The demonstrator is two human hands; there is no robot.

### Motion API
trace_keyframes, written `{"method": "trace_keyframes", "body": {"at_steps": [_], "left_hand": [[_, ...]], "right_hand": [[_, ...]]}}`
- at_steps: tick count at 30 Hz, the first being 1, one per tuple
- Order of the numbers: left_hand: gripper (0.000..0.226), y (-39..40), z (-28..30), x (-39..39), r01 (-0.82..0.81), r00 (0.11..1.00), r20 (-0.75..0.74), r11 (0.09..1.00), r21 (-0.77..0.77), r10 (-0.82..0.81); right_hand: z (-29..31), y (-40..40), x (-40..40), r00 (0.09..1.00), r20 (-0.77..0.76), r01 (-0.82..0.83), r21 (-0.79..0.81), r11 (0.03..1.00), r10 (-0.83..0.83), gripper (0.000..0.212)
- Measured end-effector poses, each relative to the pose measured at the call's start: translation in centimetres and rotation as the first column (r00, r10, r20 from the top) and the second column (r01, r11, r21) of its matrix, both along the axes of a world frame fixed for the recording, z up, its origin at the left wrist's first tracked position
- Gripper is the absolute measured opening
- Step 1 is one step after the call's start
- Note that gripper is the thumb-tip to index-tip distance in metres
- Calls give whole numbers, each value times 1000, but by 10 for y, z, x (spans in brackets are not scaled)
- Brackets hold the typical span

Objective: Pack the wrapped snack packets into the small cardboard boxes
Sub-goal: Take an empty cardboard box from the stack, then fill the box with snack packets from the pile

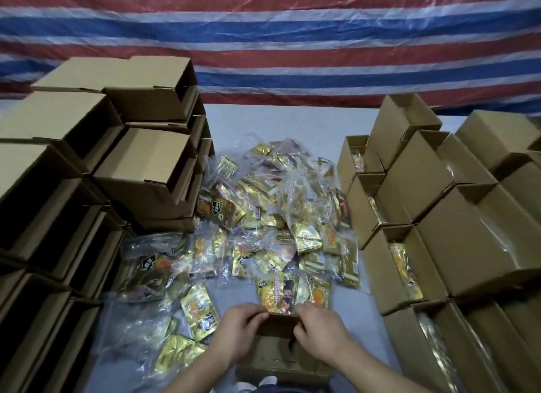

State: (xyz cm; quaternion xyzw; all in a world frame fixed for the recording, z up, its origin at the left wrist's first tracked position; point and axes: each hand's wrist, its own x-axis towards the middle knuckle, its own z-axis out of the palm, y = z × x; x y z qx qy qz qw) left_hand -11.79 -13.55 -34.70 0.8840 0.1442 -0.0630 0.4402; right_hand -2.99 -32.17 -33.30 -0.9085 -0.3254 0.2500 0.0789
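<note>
My left hand (238, 327) and right hand (317, 331) each pinched a side of one gold snack packet (278, 294), its lower edge in the mouth of the small open box (278, 351) in front of me. The packet stood upright, long axis pointing away from me. Its print was red and black characters, too blurred to read. Beyond it lay the pile of wrapped packets (272, 217), between empty stacked boxes (96, 164) on my left and filled boxes (433, 217) on my right.

Both forearms are bare, with no sleeves showing. The left hand (237, 331) and right hand (319, 334) wear no gloves. No rings or watch appear.
</note>
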Motion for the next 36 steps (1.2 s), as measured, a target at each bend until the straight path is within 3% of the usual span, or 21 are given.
{"method": "trace_keyframes", "body": {"at_steps": [4,6,9,12,16,18,21,23,25,26,28,31,33,36], "left_hand": [[21,4,-1,-2,26,997,-75,999,-40,-29],[34,9,-1,-2,9,990,-137,996,-84,-20],[49,18,-4,20,-67,972,-229,995,-77,48],[42,20,-11,63,-92,939,-333,996,-1,86],[65,1,-30,112,-26,799,-593,990,141,105],[72,-10,-40,127,38,685,-727,993,111,55],[63,-26,-56,137,125,510,-857,992,-7,-70],[43,-32,-63,133,296,512,-851,954,51,-114],[30,-34,-67,129,365,551,-830,920,144,-89],[27,-34,-69,128,338,527,-845,934,118,-84],[30,-30,-66,130,47,487,-872,999,-25,-45],[25,-21,-55,129,-299,507,-862,940,-164,11],[21,-16,-48,124,-492,572,-815,835,-244,99],[16,-8,-29,119,-724,575,-806,548,-420,142]], "right_hand": [[-2,-2,1,1000,-20,0,7,1000,0,10],[-2,-4,3,999,-40,-17,5,1000,17,7],[2,-7,7,996,-76,-41,-12,999,40,32],[7,-9,14,997,-61,-42,25,999,44,47],[17,-9,29,994,-74,90,108,990,-82,46],[20,-9,38,983,-111,156,94,983,-146,48],[20,-9,44,969,-136,215,75,974,-204,49],[18,-10,45,967,-138,224,70,972,-213,52],[15,-14,47,965,-147,232,74,970,-219,50],[14,-16,47,960,-162,242,75,967,-227,45],[11,-17,50,950,-193,261,61,964,-245,41],[5,-14,56,939,-214,286,53,957,-269,41],[2,-10,61,928,-231,314,72,947,-291,38],[1,-3,67,863,-325,441,109,891,-388,35]]}}
